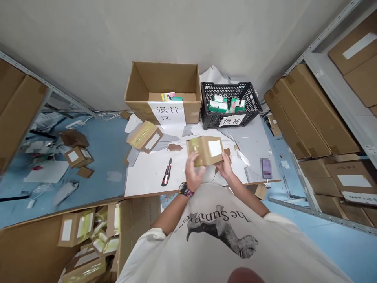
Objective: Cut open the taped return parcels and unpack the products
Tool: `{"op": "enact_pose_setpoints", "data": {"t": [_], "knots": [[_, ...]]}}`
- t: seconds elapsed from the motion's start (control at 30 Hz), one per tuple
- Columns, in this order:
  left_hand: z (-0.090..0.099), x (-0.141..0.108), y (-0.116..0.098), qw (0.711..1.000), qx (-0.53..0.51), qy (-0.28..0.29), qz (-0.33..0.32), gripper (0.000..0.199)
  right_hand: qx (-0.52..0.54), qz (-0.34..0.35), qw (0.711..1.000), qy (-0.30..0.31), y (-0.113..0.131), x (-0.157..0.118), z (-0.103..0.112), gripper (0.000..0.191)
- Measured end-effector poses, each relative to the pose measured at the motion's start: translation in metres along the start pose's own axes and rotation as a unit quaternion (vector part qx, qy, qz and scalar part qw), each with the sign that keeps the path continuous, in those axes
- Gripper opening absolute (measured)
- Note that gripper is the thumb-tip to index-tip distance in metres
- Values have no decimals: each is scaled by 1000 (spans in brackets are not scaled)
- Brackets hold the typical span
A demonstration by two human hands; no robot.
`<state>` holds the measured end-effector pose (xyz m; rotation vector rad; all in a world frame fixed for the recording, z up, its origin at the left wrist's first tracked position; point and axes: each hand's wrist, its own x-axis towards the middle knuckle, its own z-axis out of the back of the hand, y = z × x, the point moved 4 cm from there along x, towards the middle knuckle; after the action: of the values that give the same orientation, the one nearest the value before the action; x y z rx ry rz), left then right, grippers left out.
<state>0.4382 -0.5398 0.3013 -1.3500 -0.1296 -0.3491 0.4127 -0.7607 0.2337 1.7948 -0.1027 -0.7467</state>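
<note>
A small cardboard box [207, 151] with a white label and yellowish tape is held over the table. My left hand [194, 171] grips its left side near the taped end, fingers on the top face. My right hand [225, 165] holds the lower right corner beside the label. On the white table [147, 173], a red and black utility knife [166, 172] lies to the left of the hands. Another taped box [145, 136] rests tilted further back on the left.
Behind stand a large open carton [191, 108] with a paper sign and a black crate [206, 120] holding green-and-white boxes. A phone [266, 168] lies at right. Shelves flank both sides; a carton of parcels [126, 228] is lower left.
</note>
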Motion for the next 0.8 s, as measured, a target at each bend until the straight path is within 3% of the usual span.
{"op": "enact_pose_setpoints", "data": {"t": [0.07, 0.13, 0.23, 0.3, 0.37, 0.47, 0.57, 0.63, 0.73, 0.8], "knots": [[23, 2, 42, 980, -96, -78, 154, 77, -102, 99, 989, -31, 22, -10, -8, 67], [34, 0, 81, 938, -174, -66, 292, 86, -241, 210, 948, -12, 40, -25, -23, 70], [39, -11, 119, 884, -236, -31, 402, 99, -385, 303, 868, 80, 45, -49, -49, 72], [39, -22, 131, 861, -257, -18, 438, 102, -410, 328, 841, 128, 41, -57, -56, 69], [39, -32, 137, 852, -262, -11, 453, 99, -396, 339, 840, 150, 39, -58, -53, 62], [43, -39, 136, 881, -215, -23, 421, 78, -348, 296, 882, 117, 39, -45, -32, 53], [44, -37, 127, 919, -169, -17, 356, 64, -303, 214, 926, 72, 36, -28, -11, 59], [44, -32, 120, 933, -170, -14, 318, 58, -277, 177, 941, 79, 32, -20, -5, 69], [46, -24, 112, 939, -196, -33, 282, 48, -206, 161, 959, 105, 31, -13, -2, 76], [49, -19, 110, 944, -198, -47, 260, 56, -145, 159, 970, 114, 32, -11, 3, 68]]}}
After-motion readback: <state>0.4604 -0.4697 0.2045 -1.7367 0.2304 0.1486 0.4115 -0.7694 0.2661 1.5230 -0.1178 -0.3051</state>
